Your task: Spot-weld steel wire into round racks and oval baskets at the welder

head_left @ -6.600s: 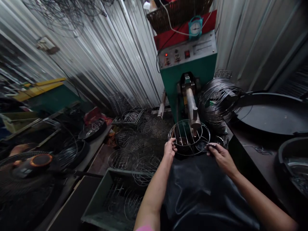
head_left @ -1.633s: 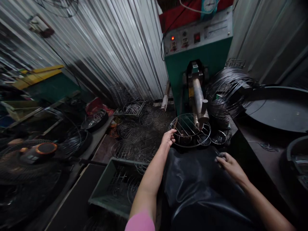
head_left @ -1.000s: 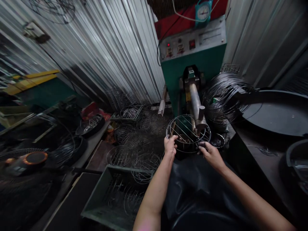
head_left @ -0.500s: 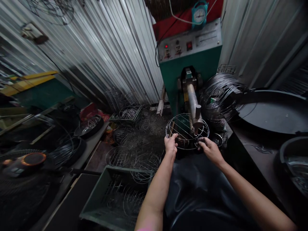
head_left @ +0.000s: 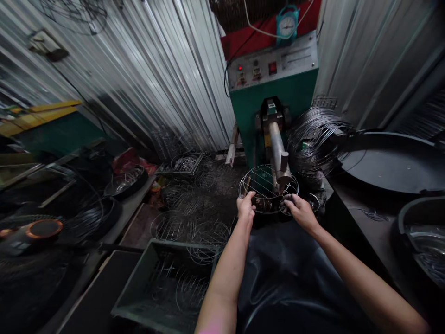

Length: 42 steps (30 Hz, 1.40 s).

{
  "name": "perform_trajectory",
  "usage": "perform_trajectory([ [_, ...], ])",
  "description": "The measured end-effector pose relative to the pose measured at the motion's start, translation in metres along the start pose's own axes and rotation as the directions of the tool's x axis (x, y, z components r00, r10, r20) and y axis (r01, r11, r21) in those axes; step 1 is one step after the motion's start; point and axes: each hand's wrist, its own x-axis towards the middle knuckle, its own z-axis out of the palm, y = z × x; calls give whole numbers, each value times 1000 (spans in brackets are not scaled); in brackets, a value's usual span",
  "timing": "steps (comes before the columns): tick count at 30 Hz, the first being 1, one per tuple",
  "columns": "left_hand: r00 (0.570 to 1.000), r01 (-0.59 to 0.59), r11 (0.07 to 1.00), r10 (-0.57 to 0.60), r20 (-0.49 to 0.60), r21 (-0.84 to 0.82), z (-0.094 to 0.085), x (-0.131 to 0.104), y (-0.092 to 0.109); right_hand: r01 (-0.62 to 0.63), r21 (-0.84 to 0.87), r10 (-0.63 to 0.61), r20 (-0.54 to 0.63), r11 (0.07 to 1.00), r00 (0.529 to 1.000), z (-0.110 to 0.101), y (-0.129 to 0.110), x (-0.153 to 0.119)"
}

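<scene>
Reached in since 1.6 s ago with right hand (head_left: 295,208), from over black apron (head_left: 288,273) to near rim of wire rack (head_left: 266,185). Behind: green machine (head_left: 278,86), with metal arm (head_left: 277,139) out over rack. Holding rack just under arm's tip, pinching its left rim in left hand (head_left: 246,206). Bunching right hand's fingertips; cannot tell whether gripping wire.

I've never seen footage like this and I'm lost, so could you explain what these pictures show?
All pictures come from one camera on a person's head, looking forward and down. There's no robot, just two bare hands. The left hand holds a round wire rack by its rim, at the metal arm of a green machine. The right hand is at the rack's near edge; its exact hold is unclear. A green crate contains wire pieces; a wide dark pan sits on the bench.
</scene>
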Motion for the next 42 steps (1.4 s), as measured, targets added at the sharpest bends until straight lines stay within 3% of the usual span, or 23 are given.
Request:
perform_trajectory([
  [4,999,39,999,-40,26,25,-5,-3,0,-64,127,65,-7,990,998,-6,1,-6],
  [7,985,142,988,-148,94,64,-15,0,13,-97,184,116,-100,978,988,-25,23,-28],
  [8,975,185,980,-193,112,76,-17,3,19,-123,167,147,-136,978,980,-34,36,-39],
  [10,952,255,960,-270,143,114,-19,13,34,-246,79,253,-101,966,962,-50,66,-60],
  [13,931,254,943,-299,210,214,-13,29,51,-456,-52,455,-14,889,890,-65,104,-83],
  [16,934,213,943,-274,231,256,-9,36,52,-457,-106,452,-73,883,889,-68,117,-91],
  [20,938,211,956,-257,235,202,-21,31,41,-465,-93,448,-158,880,880,-64,104,-88],
  [23,949,202,971,-226,218,130,-30,25,34,-423,3,419,-144,906,897,-60,80,-83],
  [27,970,152,988,-156,186,35,-28,18,27,-163,134,170,-46,978,984,-44,31,-71],
  [30,973,105,994,-100,207,-15,-20,10,20,-25,186,25,1,982,1000,-24,3,-55],
  [34,971,52,997,-39,237,-49,-13,0,15,-41,145,37,26,989,999,-5,-4,-36],
  [38,976,20,998,-5,220,-66,-12,-1,15,-58,50,53,101,997,994,-4,-2,-26],
  [42,975,44,997,-28,222,-66,-13,5,17,43,109,-43,4,993,999,-12,-13,-25],
])
